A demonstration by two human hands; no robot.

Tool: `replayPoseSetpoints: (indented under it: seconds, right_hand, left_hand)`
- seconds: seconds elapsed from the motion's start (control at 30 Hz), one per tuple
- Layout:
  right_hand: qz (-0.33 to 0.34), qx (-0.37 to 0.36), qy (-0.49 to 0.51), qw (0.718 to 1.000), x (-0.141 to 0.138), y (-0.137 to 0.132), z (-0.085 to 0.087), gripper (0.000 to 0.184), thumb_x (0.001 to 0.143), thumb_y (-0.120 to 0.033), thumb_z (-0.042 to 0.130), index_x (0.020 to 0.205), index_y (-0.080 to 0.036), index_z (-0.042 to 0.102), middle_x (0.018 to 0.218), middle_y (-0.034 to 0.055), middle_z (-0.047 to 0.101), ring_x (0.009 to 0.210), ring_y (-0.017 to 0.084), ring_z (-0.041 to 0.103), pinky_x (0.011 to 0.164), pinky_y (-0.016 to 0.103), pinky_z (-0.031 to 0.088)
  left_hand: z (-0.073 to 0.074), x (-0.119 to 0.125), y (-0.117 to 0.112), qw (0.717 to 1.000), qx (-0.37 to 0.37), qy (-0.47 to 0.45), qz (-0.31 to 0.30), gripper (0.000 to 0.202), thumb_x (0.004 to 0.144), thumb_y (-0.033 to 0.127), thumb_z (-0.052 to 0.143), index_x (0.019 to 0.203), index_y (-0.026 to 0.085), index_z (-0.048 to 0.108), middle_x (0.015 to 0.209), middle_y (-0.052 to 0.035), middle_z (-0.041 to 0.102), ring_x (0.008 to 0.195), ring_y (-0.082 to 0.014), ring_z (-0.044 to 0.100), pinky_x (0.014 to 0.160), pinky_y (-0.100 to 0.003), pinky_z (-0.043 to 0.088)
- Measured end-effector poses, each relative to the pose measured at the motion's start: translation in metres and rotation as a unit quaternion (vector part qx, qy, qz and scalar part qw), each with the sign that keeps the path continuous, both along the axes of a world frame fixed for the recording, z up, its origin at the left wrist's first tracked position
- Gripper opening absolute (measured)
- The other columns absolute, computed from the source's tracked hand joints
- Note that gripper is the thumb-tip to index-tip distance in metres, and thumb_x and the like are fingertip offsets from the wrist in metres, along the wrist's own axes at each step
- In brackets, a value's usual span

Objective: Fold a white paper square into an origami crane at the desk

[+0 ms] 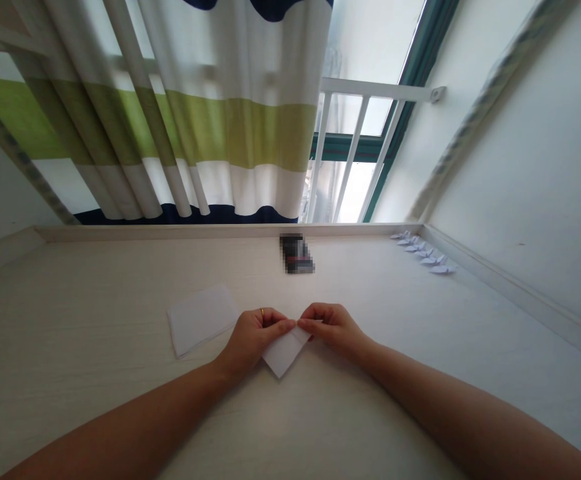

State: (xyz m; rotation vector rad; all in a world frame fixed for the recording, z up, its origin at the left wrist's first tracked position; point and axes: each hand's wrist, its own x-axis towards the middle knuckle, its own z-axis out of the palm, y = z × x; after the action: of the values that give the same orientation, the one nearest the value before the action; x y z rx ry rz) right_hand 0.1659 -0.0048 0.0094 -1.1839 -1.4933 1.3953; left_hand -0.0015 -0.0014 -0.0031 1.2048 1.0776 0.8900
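The left hand [255, 339] and right hand [339, 330], close together, both pinch the far edge of a folded paper [282, 356] over a pale tabletop [270, 433]; if either grip slips, the paper could crease crookedly.

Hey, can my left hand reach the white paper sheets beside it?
Probably yes: the white paper sheets lie beside your left hand with nothing between, though that hand is pinching the folded paper.

Daylight through a green-framed window [404, 87] beside a striped curtain [250, 133], white walls [535, 167] around.
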Motion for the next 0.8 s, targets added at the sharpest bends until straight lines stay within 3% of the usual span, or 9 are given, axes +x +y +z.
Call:
replayPoseSetpoints:
  seconds: [0.37, 0.57, 0.8]
  right_hand:
    - [-0.024, -0.048, 0.091, 0.994, -0.0001, -0.0025, -0.0037, 0.017, 0.062, -0.027, 0.064, 0.056, -0.013, 0.057, 0.05, -0.0038, 0.053, 0.047, 0.006, 0.044, 0.048, 0.019, 0.033]
    - [-0.065, -0.046, 0.102, 0.992, 0.0024, 0.0006, -0.0034, 0.017, 0.058, -0.026, 0.066, 0.053, -0.013, 0.057, 0.049, -0.004, 0.053, 0.046, 0.006, 0.043, 0.048, 0.02, 0.034]
    - [-0.055, -0.053, 0.087, 0.993, 0.0004, -0.0023, -0.0012, 0.017, 0.058, -0.028, 0.067, 0.055, -0.013, 0.059, 0.051, -0.0032, 0.054, 0.047, 0.007, 0.044, 0.048, 0.02, 0.034]
  left_hand:
    - [0.0022, -0.0002, -0.0016, 0.998, -0.029, -0.043, -0.03, 0.029, 0.065, 0.04, 0.061, 0.058, 0.012, 0.055, 0.044, 0.0054, 0.046, 0.04, -0.0055, 0.036, 0.04, -0.018, 0.024]
    - [0.0078, 0.0004, -0.0008, 0.992, -0.052, -0.111, 0.008, 0.032, 0.071, 0.043, 0.054, 0.068, 0.012, 0.059, 0.057, 0.0003, 0.057, 0.052, -0.0099, 0.049, 0.05, -0.021, 0.035]
    - [0.0032, -0.0007, 0.0003, 0.999, -0.025, -0.037, -0.015, 0.028, 0.062, 0.04, 0.063, 0.066, 0.012, 0.059, 0.052, 0.0025, 0.054, 0.045, -0.0077, 0.043, 0.045, -0.02, 0.03]
